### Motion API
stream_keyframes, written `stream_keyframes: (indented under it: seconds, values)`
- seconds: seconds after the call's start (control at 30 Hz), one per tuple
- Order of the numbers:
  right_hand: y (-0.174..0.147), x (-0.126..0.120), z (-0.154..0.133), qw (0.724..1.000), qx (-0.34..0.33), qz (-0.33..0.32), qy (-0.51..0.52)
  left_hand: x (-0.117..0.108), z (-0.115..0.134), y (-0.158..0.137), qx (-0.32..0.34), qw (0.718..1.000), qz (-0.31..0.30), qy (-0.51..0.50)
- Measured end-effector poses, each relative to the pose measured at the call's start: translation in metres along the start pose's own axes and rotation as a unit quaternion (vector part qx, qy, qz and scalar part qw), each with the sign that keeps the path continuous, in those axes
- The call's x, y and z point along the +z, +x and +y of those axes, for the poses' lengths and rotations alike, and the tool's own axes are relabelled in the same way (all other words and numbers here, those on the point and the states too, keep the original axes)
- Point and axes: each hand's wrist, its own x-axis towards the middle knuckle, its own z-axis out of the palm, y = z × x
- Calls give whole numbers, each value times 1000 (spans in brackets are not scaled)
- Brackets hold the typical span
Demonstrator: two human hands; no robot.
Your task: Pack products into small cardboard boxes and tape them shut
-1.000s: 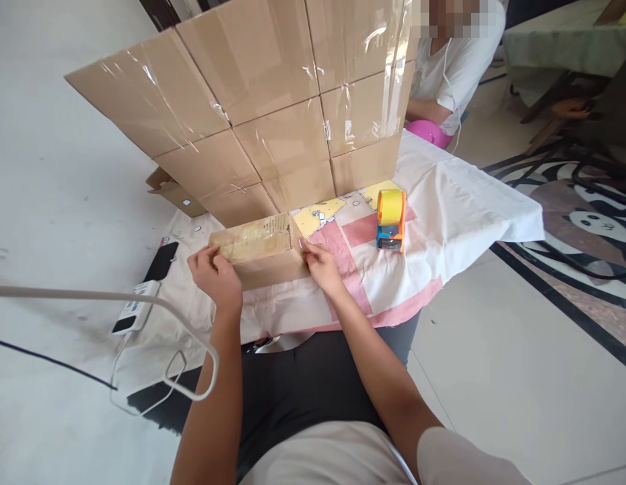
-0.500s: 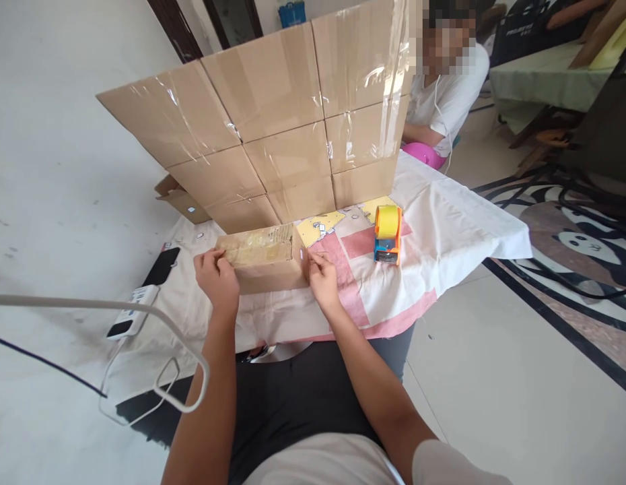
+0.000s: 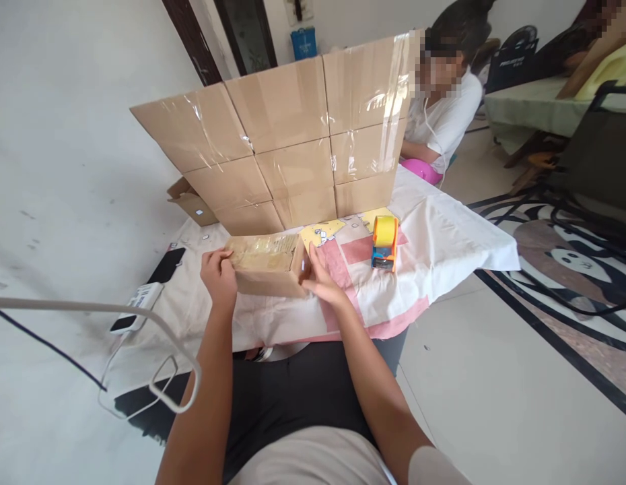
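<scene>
A taped brown cardboard box point(image 3: 262, 259) lies on the cloth in front of me. My left hand point(image 3: 219, 273) is closed on its left end, thumb and fingers at the top corner. At the opposite end, my right hand point(image 3: 323, 277) has its fingers stretched out and its thumb apart from them. The thumb touches the lower right corner, and the palm faces the end with a small white mark. To the right stands a tape dispenser point(image 3: 384, 252), orange and blue, with a yellow roll of tape.
Behind the box rises a wall of stacked cardboard boxes point(image 3: 293, 162). An opened carton point(image 3: 192, 205) sits to its left. A power strip point(image 3: 136, 308) and a black phone-like object point(image 3: 166, 265) lie at left. A grey cable point(image 3: 91, 306) crosses the foreground. Another person point(image 3: 444, 108) sits beyond the table.
My right hand has gone from bunched fingers at the box's right end to spread fingers. The left hand keeps its hold. The camera view has shifted slightly.
</scene>
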Motion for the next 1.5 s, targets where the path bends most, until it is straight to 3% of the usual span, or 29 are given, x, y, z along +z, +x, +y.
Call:
stream_keyframes:
  seconds: [0.07,0.13,0.23,0.33,0.4,0.47,0.6,0.7,0.8,0.9,0.97,1.03,1.07,1.13,1.2,1.37,1.5]
  values:
    - [-6,-1,-12,997,-28,-74,-8,-3,-3,3,3,1000,-13,-24]
    - [-13,4,-23,995,-44,-84,-34,-7,-4,6,2,999,-26,-38]
    - [-29,17,-35,993,-44,-3,-109,-10,-3,2,-12,997,-52,-57]
    - [-60,15,-40,982,-64,75,-159,-8,-5,-21,-90,985,-47,-142]
    - [-94,-2,-42,976,-88,115,-163,-3,-11,-45,-165,970,-55,-168]
    - [-138,-31,-47,964,-92,184,-166,3,-19,-65,-177,970,-122,-111]
    - [-221,-97,-73,893,-24,393,-216,10,-27,-82,-58,964,-260,-14]
    - [-243,-132,-94,832,-34,501,-234,12,-28,-81,-14,956,-290,36]
    - [-222,-163,-92,775,1,551,-308,13,-30,-80,-35,957,-284,40]
    - [-166,-208,-74,720,114,537,-424,14,-32,-83,-38,955,-291,40]
    - [-116,-242,-66,726,194,457,-475,12,-32,-83,-27,952,-303,32]
    - [-68,-269,-62,736,342,314,-493,10,-32,-81,-24,948,-316,20]
    - [-49,-277,-61,738,360,294,-489,9,-32,-80,-29,947,-321,11]
    - [-24,-278,-56,742,382,265,-483,7,-33,-76,-43,944,-326,-15]
    - [-18,-262,-45,742,378,265,-486,6,-34,-73,-52,942,-330,-45]
    - [-53,-211,-17,709,352,279,-543,3,-33,-76,-52,944,-314,-92]
    - [-58,-212,-43,700,317,268,-581,-9,-32,-83,-46,944,-289,-152]
